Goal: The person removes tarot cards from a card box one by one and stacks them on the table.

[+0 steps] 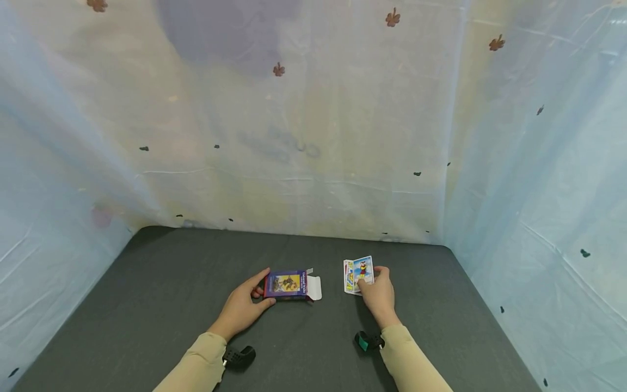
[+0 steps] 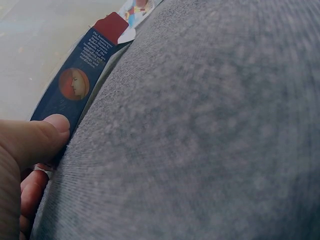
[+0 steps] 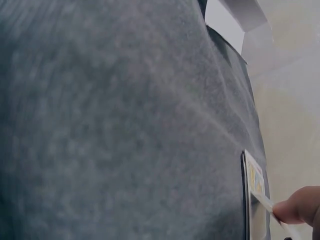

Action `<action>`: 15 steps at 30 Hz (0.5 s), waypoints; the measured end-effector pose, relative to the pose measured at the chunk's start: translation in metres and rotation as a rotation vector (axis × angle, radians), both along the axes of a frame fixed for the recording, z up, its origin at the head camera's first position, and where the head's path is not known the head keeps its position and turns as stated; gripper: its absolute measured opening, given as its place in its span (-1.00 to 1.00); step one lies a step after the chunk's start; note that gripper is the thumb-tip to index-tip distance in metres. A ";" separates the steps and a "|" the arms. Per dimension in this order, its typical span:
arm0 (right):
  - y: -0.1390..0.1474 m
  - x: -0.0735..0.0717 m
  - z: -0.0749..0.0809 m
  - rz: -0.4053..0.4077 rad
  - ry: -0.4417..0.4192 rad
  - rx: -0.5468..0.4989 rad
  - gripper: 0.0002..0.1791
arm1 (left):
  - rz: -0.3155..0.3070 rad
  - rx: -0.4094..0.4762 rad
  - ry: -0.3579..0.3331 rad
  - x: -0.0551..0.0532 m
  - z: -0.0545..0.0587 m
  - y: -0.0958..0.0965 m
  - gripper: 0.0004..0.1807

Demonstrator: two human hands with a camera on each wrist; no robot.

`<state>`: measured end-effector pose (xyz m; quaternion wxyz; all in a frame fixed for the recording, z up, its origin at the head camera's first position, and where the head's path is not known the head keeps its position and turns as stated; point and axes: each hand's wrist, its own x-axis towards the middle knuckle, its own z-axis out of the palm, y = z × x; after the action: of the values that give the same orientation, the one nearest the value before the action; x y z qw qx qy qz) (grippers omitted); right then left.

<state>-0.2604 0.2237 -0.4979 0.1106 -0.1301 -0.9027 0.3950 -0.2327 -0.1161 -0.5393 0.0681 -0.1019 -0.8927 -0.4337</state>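
A purple card box (image 1: 286,284) lies on the dark table with its white end flap (image 1: 314,288) folded out to the right. My left hand (image 1: 241,309) grips the box's left end, the thumb on the near side. In the left wrist view, that side of the box (image 2: 75,84) shows small print and a round face picture. To the right, my right hand (image 1: 379,298) pinches an illustrated card (image 1: 363,269) between thumb and fingers. Beneath it is a small stack of cards (image 1: 348,277); the right wrist view shows the pinched card (image 3: 264,201) tilted up from the stack.
A dark grey cloth (image 1: 303,348) covers the table. Pale translucent sheeting (image 1: 313,136) with small leaf shapes hangs behind it and at both sides. Black straps hang from the left wrist (image 1: 239,356) and right wrist (image 1: 368,341).
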 end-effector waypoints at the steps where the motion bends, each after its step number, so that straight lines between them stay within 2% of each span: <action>1: 0.001 0.000 0.000 -0.006 -0.010 0.013 -0.36 | 0.001 -0.001 0.001 0.000 0.000 0.000 -0.16; 8: 0.005 0.003 -0.003 -0.040 -0.065 0.102 -0.39 | 0.009 -0.010 0.021 0.000 0.000 0.001 -0.15; 15: 0.004 0.005 -0.003 -0.032 -0.086 0.129 -0.40 | 0.009 -0.014 0.010 0.000 0.000 0.001 -0.16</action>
<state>-0.2555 0.2273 -0.5011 0.0862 -0.1541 -0.9279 0.3282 -0.2327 -0.1149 -0.5395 0.0740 -0.1005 -0.8957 -0.4267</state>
